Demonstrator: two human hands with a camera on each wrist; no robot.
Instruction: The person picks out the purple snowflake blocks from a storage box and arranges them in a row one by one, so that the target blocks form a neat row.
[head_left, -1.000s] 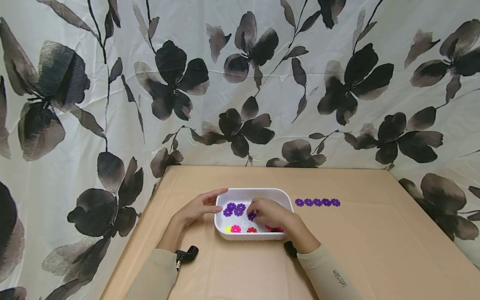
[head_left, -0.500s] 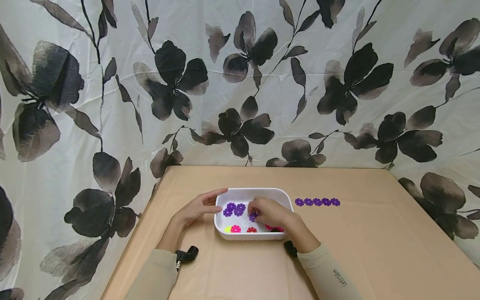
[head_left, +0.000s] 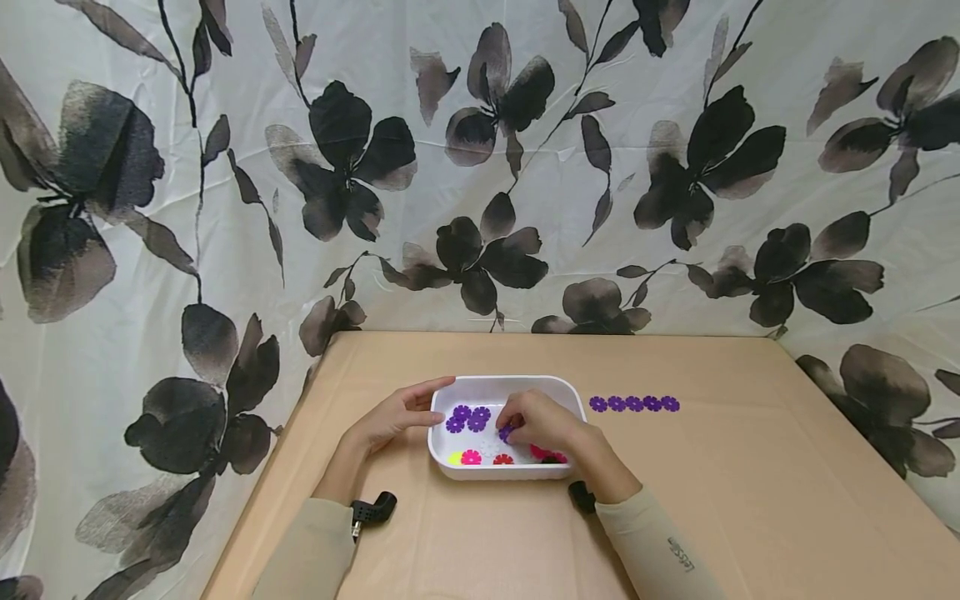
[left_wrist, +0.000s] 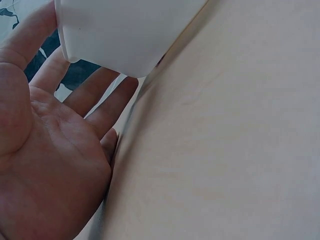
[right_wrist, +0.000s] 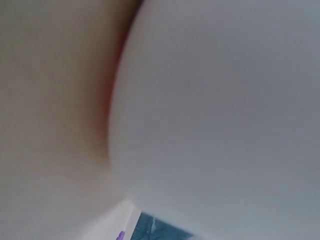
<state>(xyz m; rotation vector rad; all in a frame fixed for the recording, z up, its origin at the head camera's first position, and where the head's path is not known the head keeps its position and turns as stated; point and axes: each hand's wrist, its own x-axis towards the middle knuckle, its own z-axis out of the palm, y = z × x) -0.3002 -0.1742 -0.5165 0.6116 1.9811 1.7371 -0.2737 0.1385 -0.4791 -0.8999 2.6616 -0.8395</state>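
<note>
Tray [head_left: 498,472] edge touches left hand [head_left: 400,414], fingers apart; grip of right hand [head_left: 542,422] pinches purple flower [head_left: 505,435]; table [head_left: 750,475] stretches wide around.

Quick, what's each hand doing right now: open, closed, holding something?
Left hand: open, fingers resting against the white tray.
Right hand: closed, pinching a purple flower piece inside the tray.

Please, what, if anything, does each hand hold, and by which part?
The right hand seems to pinch a purple flower by its right edge; the exact contact is hidden. The left hand only touches the white tray at its left end.
</note>
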